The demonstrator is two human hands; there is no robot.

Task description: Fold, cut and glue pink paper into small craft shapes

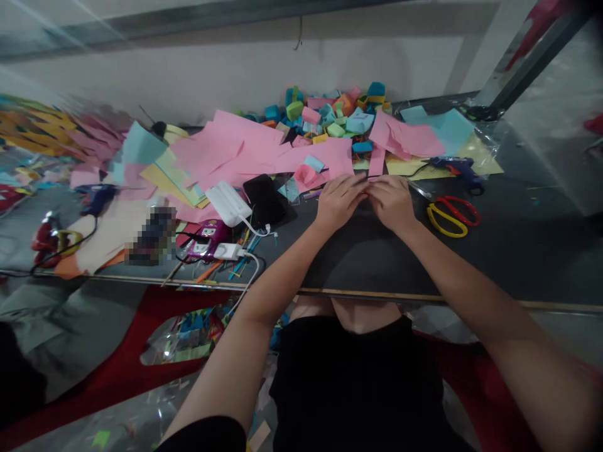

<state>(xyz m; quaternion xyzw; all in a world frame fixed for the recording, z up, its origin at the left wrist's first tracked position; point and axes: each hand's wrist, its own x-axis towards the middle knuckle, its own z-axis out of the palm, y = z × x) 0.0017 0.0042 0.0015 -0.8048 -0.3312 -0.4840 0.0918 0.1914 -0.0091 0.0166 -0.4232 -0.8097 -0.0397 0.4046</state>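
My left hand (340,202) and my right hand (392,204) meet over the dark table, fingertips together and bent. Between them shows a thin edge of a pink paper strip (374,178); the fingers hide most of it. Just beyond my fingers a pink paper piece (377,162) hangs down from the pile of sheets. To the right of my right hand lie scissors (447,216) with one red and one yellow handle loop. A pink paper flower (307,176) rests to the left, past my left hand.
Folded coloured paper pieces (336,116) are heaped against the wall, with pink sheets (230,150) in front. Glue guns (459,171) lie at both sides. A black phone (264,199), a white power bank (229,203) and a purple power strip (207,238) with cables sit left.
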